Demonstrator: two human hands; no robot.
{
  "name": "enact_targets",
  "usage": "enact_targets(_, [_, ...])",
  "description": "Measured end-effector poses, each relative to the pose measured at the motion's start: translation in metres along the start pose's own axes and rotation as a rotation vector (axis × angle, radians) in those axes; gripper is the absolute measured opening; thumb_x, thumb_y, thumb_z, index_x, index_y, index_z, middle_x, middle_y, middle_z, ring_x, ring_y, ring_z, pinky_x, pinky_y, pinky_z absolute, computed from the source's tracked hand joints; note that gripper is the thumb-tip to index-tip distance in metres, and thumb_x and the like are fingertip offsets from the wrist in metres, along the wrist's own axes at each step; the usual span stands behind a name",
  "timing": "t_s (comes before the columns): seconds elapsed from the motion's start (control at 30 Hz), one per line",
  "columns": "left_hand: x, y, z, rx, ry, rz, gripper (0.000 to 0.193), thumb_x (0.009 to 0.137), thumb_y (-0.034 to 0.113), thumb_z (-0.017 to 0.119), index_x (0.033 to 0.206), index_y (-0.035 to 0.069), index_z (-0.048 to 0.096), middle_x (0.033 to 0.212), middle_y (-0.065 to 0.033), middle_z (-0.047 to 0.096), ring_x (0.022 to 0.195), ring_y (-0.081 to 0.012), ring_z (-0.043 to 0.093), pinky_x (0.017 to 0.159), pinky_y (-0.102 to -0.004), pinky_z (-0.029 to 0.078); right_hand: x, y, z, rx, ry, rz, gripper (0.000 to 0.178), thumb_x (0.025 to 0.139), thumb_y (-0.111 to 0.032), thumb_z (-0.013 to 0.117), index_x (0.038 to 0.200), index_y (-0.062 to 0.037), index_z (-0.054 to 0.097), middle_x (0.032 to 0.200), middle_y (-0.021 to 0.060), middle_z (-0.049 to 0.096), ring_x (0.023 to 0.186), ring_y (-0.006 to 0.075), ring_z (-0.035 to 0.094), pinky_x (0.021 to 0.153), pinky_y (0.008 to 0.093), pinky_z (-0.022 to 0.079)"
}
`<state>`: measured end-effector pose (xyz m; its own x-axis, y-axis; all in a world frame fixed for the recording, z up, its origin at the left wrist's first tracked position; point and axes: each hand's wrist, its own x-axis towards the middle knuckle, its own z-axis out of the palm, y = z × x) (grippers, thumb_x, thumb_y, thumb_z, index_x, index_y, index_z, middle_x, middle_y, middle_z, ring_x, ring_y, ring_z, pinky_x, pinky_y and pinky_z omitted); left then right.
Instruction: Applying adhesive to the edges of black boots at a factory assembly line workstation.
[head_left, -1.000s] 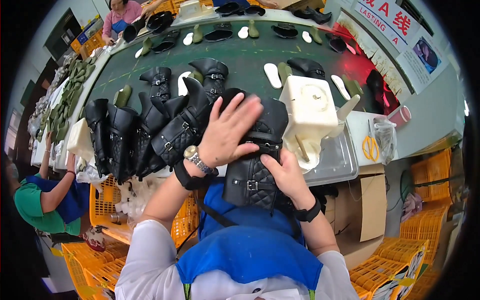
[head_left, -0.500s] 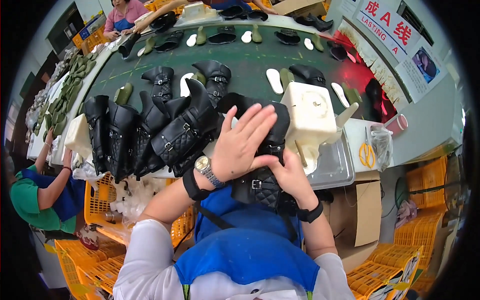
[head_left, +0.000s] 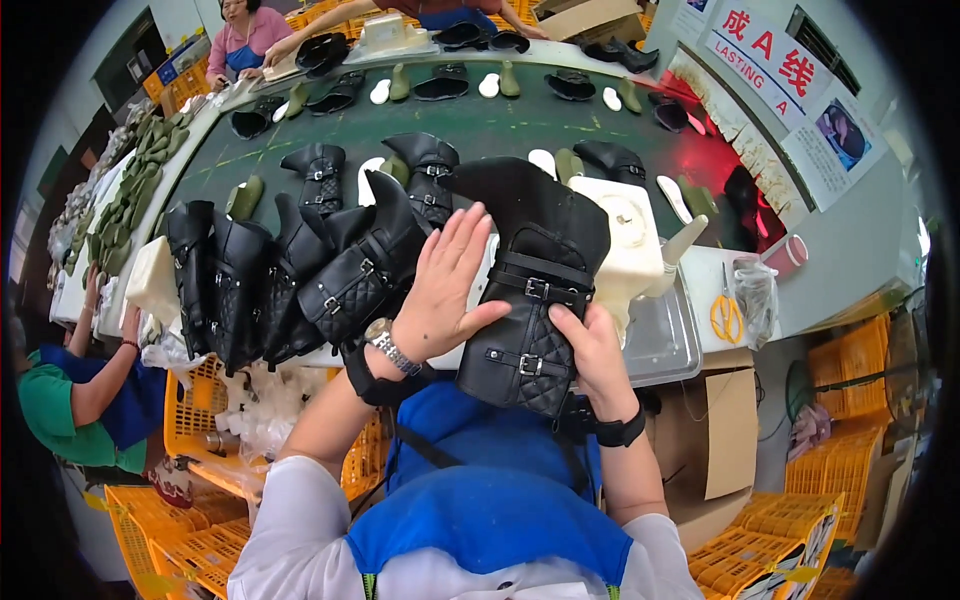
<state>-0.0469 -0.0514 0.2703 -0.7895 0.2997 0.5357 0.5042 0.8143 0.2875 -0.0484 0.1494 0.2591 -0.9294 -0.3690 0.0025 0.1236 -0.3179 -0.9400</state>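
Workroom with a broad green work surface (head_left: 420,118), orange crates (head_left: 765,540) at near left and near right.
A black buckled boot upper (head_left: 530,270) is at the near edge, between the hands: right hand (head_left: 594,348) gripping its right side; left hand (head_left: 440,300) open, fingers straight, at its left, contact unclear.

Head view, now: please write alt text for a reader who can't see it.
A person's right hand grips a black buckled boot, while the open left hand overlaps its left edge. More black boots are at left, a cream block and orange scissors at right, a green work surface beyond.
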Motion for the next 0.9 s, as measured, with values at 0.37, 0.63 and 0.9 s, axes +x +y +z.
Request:
enact_targets(0.37, [-0.007,0.02,-0.011,-0.097,-0.22,0.216,0.083,0.075,0.06,0.045,0.133,0.003,0.026,0.139,-0.0148,0.023,0.129,-0.0316,0.019,0.102,-0.0474,0.011,0.002,0.0,0.001,0.018,-0.058,0.029,0.03,0.083,-0.007,0.051,0.111,0.0046,0.048,0.103,0.0078,0.055,0.089,0.0104,0.053,0.079,0.0248,0.044])
enact_targets(0.63, [-0.012,0.008,0.003,-0.457,0.13,-0.27,0.058,0.081,0.023,0.059,0.127,-0.001,0.033,0.126,-0.0178,0.039,0.115,-0.0262,0.042,0.091,-0.0306,0.037,0.002,0.001,0.01,0.023,-0.046,0.005,0.029,0.084,-0.009,0.051,0.109,0.0064,0.049,0.099,0.0073,0.057,0.086,0.0097,0.054,0.077,0.0245,0.045])
enact_targets(0.9, [-0.002,0.01,0.003,-1.431,-0.103,-0.69,0.046,0.08,0.016,0.059,0.118,-0.001,0.04,0.107,-0.0064,0.053,0.097,-0.012,0.05,0.085,-0.0253,0.04,0.002,0.011,0.012,-0.036,-0.059,0.051,0.027,0.084,-0.008,0.051,0.106,0.0063,0.049,0.097,0.0068,0.057,0.085,0.01,0.053,0.076,0.0247,0.044])
